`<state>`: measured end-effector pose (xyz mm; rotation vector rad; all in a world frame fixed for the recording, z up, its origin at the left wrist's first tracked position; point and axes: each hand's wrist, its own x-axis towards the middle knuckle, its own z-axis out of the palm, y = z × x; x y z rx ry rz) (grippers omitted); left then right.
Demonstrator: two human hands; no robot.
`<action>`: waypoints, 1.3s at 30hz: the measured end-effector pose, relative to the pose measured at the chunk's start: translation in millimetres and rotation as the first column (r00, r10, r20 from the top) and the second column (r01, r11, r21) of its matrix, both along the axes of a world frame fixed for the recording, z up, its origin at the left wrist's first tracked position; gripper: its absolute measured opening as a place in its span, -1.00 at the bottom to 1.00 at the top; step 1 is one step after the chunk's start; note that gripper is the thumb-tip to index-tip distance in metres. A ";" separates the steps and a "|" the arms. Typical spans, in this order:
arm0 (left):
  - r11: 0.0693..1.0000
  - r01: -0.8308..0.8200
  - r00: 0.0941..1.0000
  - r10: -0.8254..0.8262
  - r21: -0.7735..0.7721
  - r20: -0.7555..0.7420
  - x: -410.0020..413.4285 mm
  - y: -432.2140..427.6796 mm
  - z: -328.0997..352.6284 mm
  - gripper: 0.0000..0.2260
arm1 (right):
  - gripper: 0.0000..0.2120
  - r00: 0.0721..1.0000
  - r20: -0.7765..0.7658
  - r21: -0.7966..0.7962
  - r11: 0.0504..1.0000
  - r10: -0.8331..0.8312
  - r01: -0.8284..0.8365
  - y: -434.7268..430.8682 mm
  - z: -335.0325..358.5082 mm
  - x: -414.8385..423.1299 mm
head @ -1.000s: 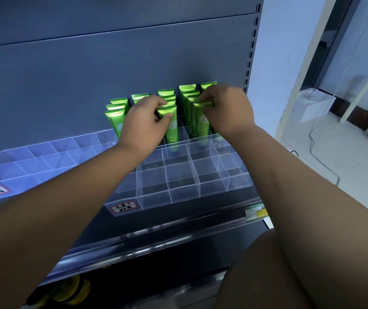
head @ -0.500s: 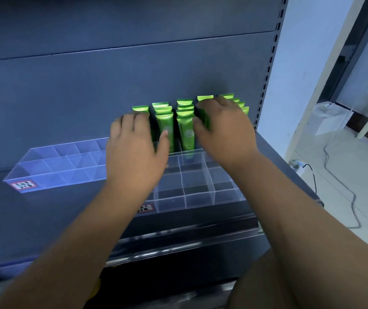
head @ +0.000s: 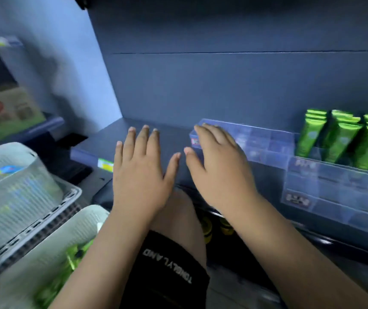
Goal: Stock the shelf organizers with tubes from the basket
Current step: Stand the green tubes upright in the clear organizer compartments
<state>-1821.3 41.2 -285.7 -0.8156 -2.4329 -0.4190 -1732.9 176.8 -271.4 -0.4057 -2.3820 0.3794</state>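
Observation:
Green tubes [head: 343, 141] stand upright in the back cells of a clear plastic organizer [head: 334, 186] at the right of the dark shelf [head: 111, 139]. A second clear organizer [head: 265, 141] lies further left on the shelf. My left hand [head: 143, 166] hovers flat with spread fingers and holds nothing. Beside it my right hand [head: 220, 168] is also flat and empty, its fingertips over the left end of the second organizer. At the lower left a pale mesh basket [head: 51, 246] holds green tubes [head: 67, 264].
Another pale basket [head: 7, 186] sits on a grey crate [head: 45, 217] at the left. Boxes [head: 2, 114] fill a neighbouring shelf at far left. My knee in black shorts [head: 169, 264] is below my hands. A price tag [head: 105, 164] marks the shelf edge.
Both hands have let go of the tubes in the organizer and pulled back, now open. The view has swung left, bringing the baskets into sight.

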 end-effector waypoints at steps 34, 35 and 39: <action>0.666 -0.667 -0.090 0.374 -0.335 0.923 -163.2 -304.8 -375.6 -0.52 | -0.63 0.212 0.869 -0.433 0.894 0.447 -0.113 -255.9 -382.9 -298.6; 0.642 -0.683 -0.106 0.385 -0.348 0.917 -167.9 -302.9 -381.8 -0.55 | -0.56 0.181 0.883 -0.415 0.901 0.433 -0.128 -259.4 -392.6 -302.9; 0.538 -0.753 -0.143 0.428 -0.379 0.893 -181.7 -294.8 -396.0 -0.47 | -0.61 0.202 0.926 -0.295 0.945 0.319 -0.142 -272.8 -420.2 -313.9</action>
